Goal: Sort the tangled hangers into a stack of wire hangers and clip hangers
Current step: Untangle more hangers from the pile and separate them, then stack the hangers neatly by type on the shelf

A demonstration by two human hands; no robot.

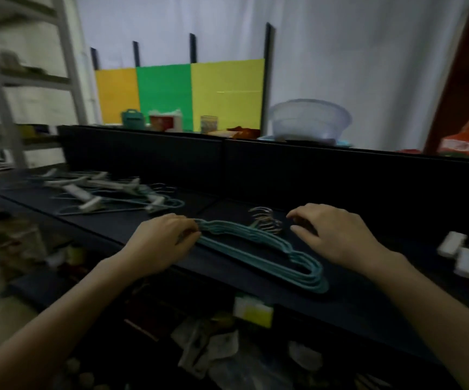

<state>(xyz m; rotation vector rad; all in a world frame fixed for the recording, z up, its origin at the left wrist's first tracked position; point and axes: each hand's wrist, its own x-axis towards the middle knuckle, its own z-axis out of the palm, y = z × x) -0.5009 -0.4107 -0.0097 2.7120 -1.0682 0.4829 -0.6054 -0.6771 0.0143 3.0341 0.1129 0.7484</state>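
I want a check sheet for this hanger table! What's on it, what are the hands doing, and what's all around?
Surface: dark table.
Job's things: teal wire hanger stack in the middle, its hooks pointing away; tangled pile with white clips, far left; white clip pieces at the right edge, blurred.
Clutter: blurry bags and scraps below the table's near edge.
Grippers: left hand grips the stack's end; right hand has bent fingers beside the hooks, grip unclear.
Cables: nothing seen.
Surroundings: grey shelf on the left; orange, green and yellow panels; clear basin; white curtain.
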